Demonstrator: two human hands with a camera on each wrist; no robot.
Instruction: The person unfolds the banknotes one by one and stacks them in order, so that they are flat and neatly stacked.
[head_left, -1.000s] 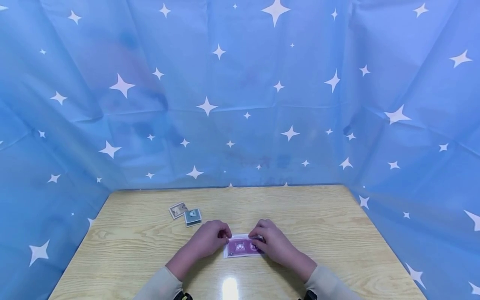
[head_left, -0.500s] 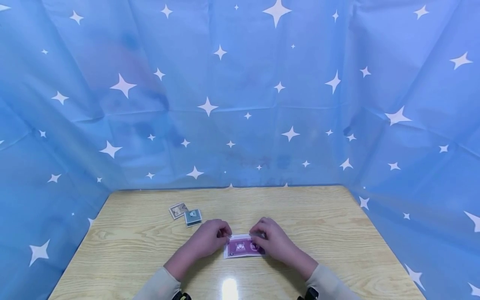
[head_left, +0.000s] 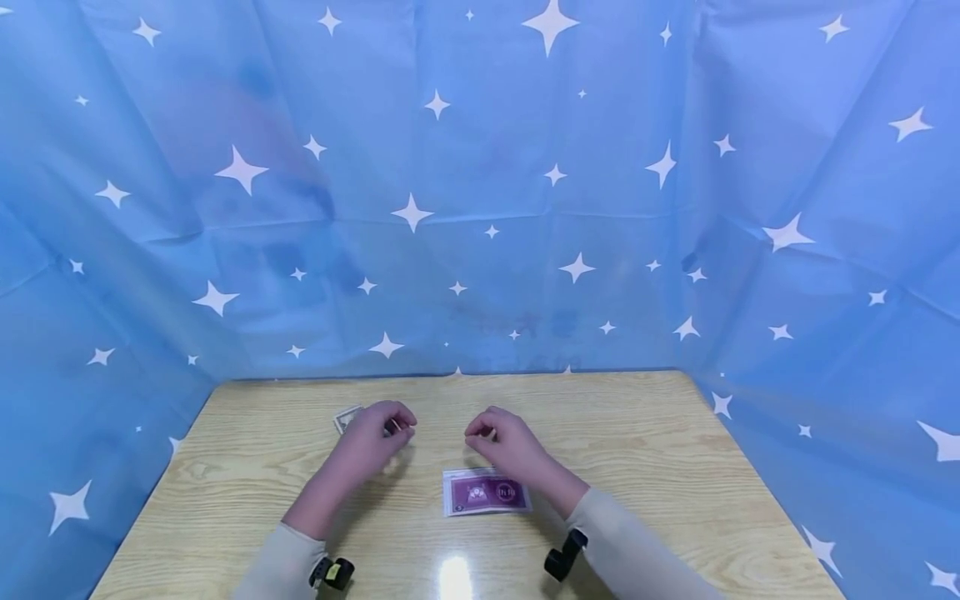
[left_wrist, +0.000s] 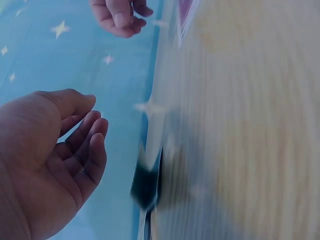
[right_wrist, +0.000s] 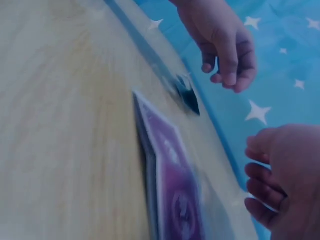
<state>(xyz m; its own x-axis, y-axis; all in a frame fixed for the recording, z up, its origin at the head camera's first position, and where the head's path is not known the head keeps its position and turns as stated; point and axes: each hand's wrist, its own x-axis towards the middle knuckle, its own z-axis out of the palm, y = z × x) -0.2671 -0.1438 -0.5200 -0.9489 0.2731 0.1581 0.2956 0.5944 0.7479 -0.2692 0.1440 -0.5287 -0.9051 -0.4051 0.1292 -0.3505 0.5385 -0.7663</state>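
A stack of purple play banknotes lies on the table in front of the person. In the right wrist view it shows a slightly bent top note. My right hand hovers just behind the stack, fingers loosely curled and nothing between them. Farther left, my left hand is raised, its fingers relaxed and holding nothing. Nearest to it is a folded teal note, mostly hidden behind the hand in the head view. A grey-brown note pokes out left of that hand.
A wooden table spreads beneath both hands. Blue cloth printed with white stars hangs around its back and sides. Small black cameras sit on both wrists, with one low beside the right sleeve.
Both hands have left the purple banknotes and moved up and back to the left. The left hand now covers the teal note's place. The stack stays on the table.
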